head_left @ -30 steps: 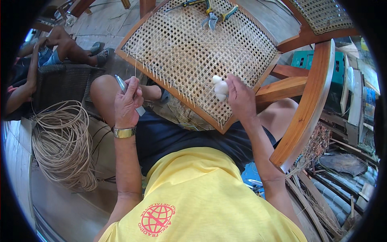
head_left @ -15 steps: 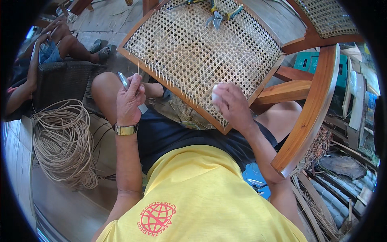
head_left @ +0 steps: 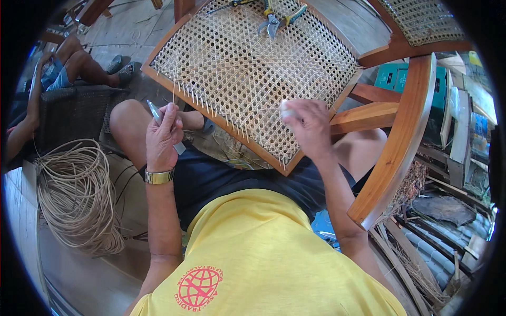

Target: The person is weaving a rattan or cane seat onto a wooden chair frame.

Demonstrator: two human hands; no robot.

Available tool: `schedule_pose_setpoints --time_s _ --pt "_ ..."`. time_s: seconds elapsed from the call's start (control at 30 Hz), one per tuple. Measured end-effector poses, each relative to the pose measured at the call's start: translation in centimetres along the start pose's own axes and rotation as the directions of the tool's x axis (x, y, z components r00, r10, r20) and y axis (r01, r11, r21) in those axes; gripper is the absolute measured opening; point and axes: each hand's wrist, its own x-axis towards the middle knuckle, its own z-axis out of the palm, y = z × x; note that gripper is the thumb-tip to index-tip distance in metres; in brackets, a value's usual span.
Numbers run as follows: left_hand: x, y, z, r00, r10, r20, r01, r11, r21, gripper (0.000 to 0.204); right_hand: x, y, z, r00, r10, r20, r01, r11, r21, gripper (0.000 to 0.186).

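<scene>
My left hand (head_left: 163, 138) is closed round a slim silver knife-like tool (head_left: 155, 112); a flat, pale end sticks out below the fist. From its fingertips a thin cane strand (head_left: 175, 87) runs up to the near left edge of the wooden chair seat. My right hand (head_left: 310, 125) is closed over a small white object (head_left: 286, 109), mostly covered by the fingers, above the seat's right side. The woven cane seat (head_left: 247, 73) lies tilted across my lap, with short pegs (head_left: 211, 108) standing in a row along its near left edge.
Pruning shears (head_left: 272, 26) and other hand tools lie on the seat's far part. A curved wooden chair leg (head_left: 398, 152) rises at my right. A coil of cane (head_left: 79, 197) lies left, near another person's legs (head_left: 87, 63). A green crate (head_left: 390, 76) and scrap wood stand right.
The whole view has shifted slightly, with the seat appearing a little further left. My right hand has turned and risen slightly with the white object; my left hand keeps its grip.
</scene>
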Motion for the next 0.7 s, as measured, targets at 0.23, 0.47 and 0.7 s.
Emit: schedule_pose_setpoints --time_s 0.23,0.47,0.7 --pt "0.0 -0.7 -0.3 0.999 -0.035 -0.006 0.035 0.999 0.005 0.014 -4.1 -2.0 0.9 1.0 -0.007 0.006 0.007 0.997 0.072 0.023" --pt "0.0 0.0 0.4 1.0 -0.005 0.015 0.005 1.0 0.016 0.015 -2.4 -0.4 0.2 0.967 0.176 -0.183 -0.197 0.975 -0.103 0.023" --pt "-0.1 -0.4 -0.2 1.0 -0.012 -0.002 0.012 1.0 -0.001 0.015 -1.1 0.5 -0.4 0.99 -0.055 -0.133 0.024 0.974 -0.224 0.026"
